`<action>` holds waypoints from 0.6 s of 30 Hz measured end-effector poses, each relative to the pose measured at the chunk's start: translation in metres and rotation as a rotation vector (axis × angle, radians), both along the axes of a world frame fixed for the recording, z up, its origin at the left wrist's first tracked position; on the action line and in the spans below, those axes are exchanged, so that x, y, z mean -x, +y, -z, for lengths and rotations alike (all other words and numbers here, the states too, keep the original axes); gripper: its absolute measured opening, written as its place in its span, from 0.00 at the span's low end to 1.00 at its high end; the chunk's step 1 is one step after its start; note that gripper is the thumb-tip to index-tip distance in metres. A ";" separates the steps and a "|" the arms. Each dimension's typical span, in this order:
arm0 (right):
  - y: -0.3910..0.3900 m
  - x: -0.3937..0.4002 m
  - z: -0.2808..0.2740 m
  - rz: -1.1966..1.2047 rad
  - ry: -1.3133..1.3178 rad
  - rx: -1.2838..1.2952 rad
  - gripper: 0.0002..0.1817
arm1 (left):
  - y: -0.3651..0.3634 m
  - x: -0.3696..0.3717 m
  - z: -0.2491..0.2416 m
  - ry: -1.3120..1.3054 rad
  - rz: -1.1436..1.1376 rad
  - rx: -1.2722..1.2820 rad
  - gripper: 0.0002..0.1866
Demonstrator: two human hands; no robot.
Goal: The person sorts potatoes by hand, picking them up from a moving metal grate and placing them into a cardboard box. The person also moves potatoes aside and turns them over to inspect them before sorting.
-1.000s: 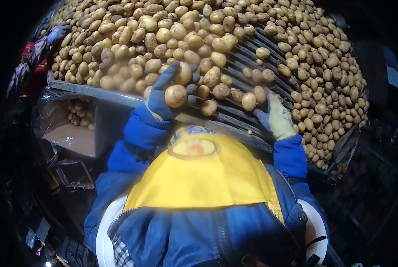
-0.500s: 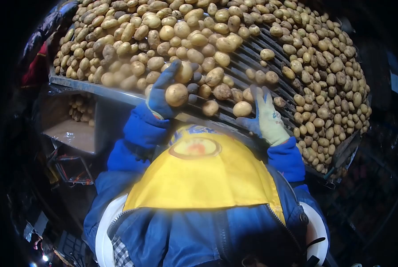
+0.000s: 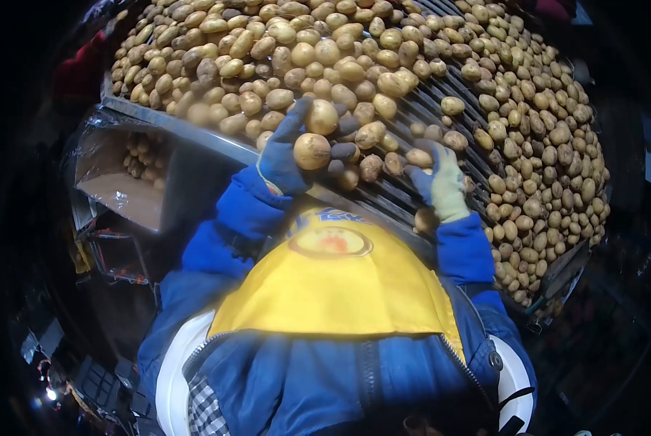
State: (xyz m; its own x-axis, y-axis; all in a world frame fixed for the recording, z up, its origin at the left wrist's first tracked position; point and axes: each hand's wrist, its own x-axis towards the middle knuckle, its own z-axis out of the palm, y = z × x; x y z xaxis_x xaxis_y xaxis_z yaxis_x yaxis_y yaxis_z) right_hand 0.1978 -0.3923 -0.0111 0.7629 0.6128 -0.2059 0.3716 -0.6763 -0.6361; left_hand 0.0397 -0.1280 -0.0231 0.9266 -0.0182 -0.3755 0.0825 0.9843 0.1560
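Note:
My left hand [image 3: 285, 156], in a blue-grey glove, is closed around two potatoes. The nearer potato [image 3: 312, 151] sits between thumb and fingers; a second potato [image 3: 322, 116] lies just beyond it against the thumb. My right hand [image 3: 445, 182], in a pale glove with a blue palm side, rests over the dark slatted rack [image 3: 383, 200]. Its thumb and bent fingers are around a small potato [image 3: 418, 158]; the fingertips are partly hidden. Near its wrist lies another potato [image 3: 425, 220]. Between the hands are several loose potatoes [image 3: 371, 168].
A large heap of potatoes [image 3: 223, 65] covers the far left, and another heap [image 3: 551, 167] fills the right. A metal edge [image 3: 180, 131] runs along the near left side. Below it stands an open box [image 3: 118, 196] with potatoes inside. Red cloth [image 3: 82, 69] shows at upper left.
My right hand's spread fingers have bent in around a small potato. A potato now lies by its wrist. My left hand still holds its potatoes; the whole view has shifted slightly.

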 end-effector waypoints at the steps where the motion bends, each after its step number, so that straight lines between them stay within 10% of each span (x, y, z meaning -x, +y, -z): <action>1: -0.002 -0.008 0.001 0.083 0.181 -0.087 0.28 | 0.001 0.002 -0.002 -0.035 0.010 0.017 0.35; 10: 0.046 -0.021 -0.038 0.238 1.211 -0.707 0.28 | 0.023 0.043 -0.009 -0.112 -0.127 -0.049 0.29; 18: 0.224 0.059 -0.058 -0.531 1.285 -0.414 0.29 | 0.063 0.143 -0.016 0.238 -0.616 -0.425 0.26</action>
